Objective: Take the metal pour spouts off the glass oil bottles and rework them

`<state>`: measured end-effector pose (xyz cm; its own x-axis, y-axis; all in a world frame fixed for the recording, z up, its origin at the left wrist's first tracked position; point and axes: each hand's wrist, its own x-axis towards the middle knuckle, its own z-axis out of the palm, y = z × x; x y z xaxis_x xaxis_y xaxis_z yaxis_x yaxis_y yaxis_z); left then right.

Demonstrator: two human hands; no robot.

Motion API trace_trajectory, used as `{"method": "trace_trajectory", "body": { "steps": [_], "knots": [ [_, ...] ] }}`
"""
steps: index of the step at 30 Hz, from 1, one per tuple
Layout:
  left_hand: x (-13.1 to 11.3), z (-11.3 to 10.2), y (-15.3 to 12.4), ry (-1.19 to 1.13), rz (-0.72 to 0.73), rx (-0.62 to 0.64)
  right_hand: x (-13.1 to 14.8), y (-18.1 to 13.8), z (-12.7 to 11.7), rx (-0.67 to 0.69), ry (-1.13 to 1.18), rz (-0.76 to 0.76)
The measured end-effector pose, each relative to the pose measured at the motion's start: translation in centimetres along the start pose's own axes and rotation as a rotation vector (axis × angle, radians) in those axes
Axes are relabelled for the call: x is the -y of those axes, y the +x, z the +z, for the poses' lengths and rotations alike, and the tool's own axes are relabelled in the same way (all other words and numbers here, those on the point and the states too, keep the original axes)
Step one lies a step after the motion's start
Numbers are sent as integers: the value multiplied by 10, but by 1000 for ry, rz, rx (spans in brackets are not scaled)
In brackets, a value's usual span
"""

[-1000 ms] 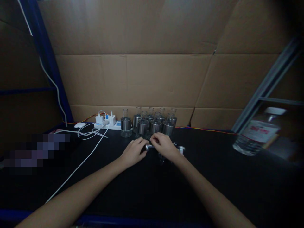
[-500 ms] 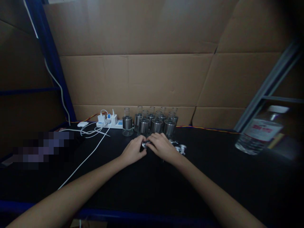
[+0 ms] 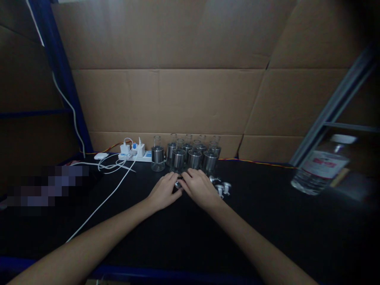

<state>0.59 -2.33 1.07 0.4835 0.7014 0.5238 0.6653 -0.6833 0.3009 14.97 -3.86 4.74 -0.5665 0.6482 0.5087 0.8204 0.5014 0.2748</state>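
Note:
My left hand (image 3: 163,191) and my right hand (image 3: 199,188) meet over the middle of the black table. Between their fingertips is a small shiny metal piece (image 3: 177,184) with a dark part, mostly covered by the fingers. Both hands are closed around it, the left at its near side and the right from above. Right of my right hand lie several small silver fittings (image 3: 220,189), perhaps bottle tops. Just behind the hands stand several glass bottles with brushed-metal sleeves (image 3: 194,159); one such bottle (image 3: 158,154) stands slightly apart at the left.
A white power strip (image 3: 145,157) with plugged-in chargers and tangled white cables sits at the back left. One cable (image 3: 108,200) runs toward the front edge. A large clear plastic bottle (image 3: 322,166) stands at the right. Cardboard panels (image 3: 208,101) close off the back.
The whole view has shifted slightly. My hands remain together on the metal piece, now tilted lower and more hidden, and more of the silver fittings shows beside my right hand.

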Motion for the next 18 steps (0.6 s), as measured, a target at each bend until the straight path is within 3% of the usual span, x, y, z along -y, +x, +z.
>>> {"method": "trace_trajectory", "body": {
  "steps": [12, 18],
  "knots": [
    [-3, -7, -1, 7, 55, -16, 12, -4, 19, 60, -59, 26],
    [-4, -10, -3, -48, 25, -66, 12, 1, 12, 43, 128, 236]
  ]
}}
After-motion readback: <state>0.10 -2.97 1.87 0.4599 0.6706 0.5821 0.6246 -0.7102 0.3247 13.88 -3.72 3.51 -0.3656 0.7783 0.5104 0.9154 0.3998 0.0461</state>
